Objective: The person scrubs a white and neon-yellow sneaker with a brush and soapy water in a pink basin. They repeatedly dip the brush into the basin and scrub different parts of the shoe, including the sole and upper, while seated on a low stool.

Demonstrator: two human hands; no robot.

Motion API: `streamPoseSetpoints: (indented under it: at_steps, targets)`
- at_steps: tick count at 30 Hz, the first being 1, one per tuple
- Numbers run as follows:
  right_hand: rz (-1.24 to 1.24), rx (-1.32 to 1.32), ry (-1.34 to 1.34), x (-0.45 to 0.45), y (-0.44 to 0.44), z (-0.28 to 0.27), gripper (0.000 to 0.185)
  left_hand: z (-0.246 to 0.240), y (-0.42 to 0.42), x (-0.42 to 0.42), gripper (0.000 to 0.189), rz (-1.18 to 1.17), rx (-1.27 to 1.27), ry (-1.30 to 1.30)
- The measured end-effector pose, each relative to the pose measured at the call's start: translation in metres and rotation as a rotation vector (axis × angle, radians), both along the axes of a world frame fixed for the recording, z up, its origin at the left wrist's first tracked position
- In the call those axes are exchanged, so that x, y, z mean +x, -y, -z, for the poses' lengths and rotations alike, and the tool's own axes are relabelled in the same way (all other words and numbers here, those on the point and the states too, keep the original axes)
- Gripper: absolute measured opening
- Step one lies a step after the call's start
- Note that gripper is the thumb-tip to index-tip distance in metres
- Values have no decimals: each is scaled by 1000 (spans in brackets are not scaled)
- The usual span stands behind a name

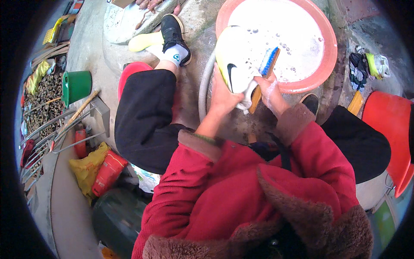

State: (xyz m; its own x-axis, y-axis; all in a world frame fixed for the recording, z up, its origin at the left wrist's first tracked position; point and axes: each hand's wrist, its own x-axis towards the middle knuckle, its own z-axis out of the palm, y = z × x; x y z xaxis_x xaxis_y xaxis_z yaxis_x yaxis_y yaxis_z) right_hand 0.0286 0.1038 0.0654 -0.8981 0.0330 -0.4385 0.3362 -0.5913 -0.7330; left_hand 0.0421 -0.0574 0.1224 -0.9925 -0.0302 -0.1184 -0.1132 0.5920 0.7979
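My left hand (223, 92) grips a white sneaker (237, 61) with a yellow sole edge and a black swoosh. The shoe is tilted over the near left rim of a pink plastic basin (330, 48), which holds white, foamy water (304, 42). Wrapped around a wooden-handled scrub brush (255, 98) is my right hand (271, 92), with suds on its wrist. The brush's blue bristles (267, 63) face the shoe's right side. Whether they touch it is unclear.
A grey corrugated hose (203, 87) runs along the basin's left side. A yellow-and-white item (145, 41) lies by my black shoe (172, 32). To the left stands a green bucket (77, 87); red plastic chairs (388, 123) and cloths (358, 71) are at right.
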Motion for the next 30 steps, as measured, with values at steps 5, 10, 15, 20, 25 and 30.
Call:
streamPoseSetpoints:
  at_steps: [5, 10, 15, 20, 25, 30]
  targets:
    - [-376, 265, 257, -34, -31, -7, 38, 0, -2, -28, 99, -42, -287, -184]
    - [-483, 1126, -191, -16, -81, -53, 45, 12, -3, -37, 104, -19, -471, -207]
    - [-997, 1297, -360, -2, -91, -78, 52, 6, 9, -35, 105, 88, -358, -234]
    - [-981, 1188, -586, -10, -69, -70, 50, -5, 16, -38, 107, 97, -219, -155]
    - [-934, 1199, -741, -15, -63, -53, 46, -1, 7, -40, 104, -38, -235, -148]
    - [-1027, 1428, -772, -36, -57, -32, 43, 0, 0, -45, 94, -49, -393, -84]
